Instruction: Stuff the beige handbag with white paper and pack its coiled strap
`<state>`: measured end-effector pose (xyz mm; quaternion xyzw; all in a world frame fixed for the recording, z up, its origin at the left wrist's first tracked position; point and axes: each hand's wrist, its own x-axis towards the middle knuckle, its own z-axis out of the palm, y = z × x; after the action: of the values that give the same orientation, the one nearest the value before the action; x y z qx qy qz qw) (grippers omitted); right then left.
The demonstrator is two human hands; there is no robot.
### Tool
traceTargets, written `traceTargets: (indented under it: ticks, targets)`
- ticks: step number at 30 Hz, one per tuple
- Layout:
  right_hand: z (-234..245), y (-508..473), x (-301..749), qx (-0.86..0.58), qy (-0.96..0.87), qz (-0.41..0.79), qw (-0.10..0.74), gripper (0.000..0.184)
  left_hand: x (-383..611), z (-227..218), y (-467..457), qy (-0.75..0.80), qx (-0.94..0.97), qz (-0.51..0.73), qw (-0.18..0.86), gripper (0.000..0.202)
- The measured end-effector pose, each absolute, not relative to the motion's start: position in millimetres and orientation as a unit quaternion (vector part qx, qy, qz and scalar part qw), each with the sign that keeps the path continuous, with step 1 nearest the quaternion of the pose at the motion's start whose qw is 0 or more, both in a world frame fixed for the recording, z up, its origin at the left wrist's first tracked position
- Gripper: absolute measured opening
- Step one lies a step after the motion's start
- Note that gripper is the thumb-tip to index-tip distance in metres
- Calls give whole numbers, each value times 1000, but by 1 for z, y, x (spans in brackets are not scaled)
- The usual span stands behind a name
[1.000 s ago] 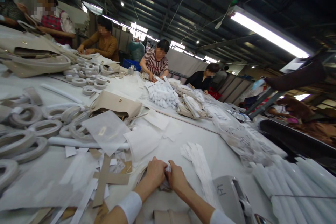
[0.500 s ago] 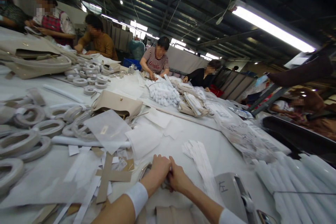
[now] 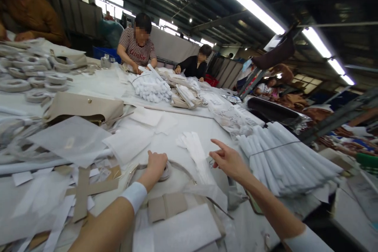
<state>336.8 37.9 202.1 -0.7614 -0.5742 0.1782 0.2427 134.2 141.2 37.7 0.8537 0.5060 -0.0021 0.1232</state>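
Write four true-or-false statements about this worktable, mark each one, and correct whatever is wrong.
1. The left hand is nearer than the right hand to the rolled pale strip. True.
2. The long, glossy white tubes lie loose. False: a thin dark band binds the tubes.
3. Flat beige strips lie crossed. True.
4. The right hand touches the left hand. False: they are apart.

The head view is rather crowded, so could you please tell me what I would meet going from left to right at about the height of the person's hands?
Crossed beige strips → left hand → sheaf of white strips → right hand → tied bundle of pale tubes.
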Motion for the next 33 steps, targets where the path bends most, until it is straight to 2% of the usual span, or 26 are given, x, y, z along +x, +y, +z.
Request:
traceTargets:
  ticks: [4,9,12,17,22,26,30,33]
  targets:
    - [188,-15,382,-780,-531,168,285,53,146,36,137,517,850,-21,98,25]
    - [136,-69,409,-752,-619,109,199,61,152,37,134,530,843,-40,84,29]
    - [102,-87,407,-691,-697,64,179,64,153,39,134,542,835,-47,81,31]
    - [69,-100,397,-631,-738,16,240,61,156,43,128,559,824,-54,79,30]
    - [57,-111,391,-634,-709,24,307,59,153,47,128,547,829,-65,94,31]
    - [49,-105,389,-645,-676,16,356,59,141,69,135,524,839,-67,132,34]
    - [44,-87,389,-637,-663,-18,393,59,127,105,97,488,862,39,128,47]
    - [47,-76,391,-600,-683,-62,413,47,118,113,25,431,886,122,118,48]
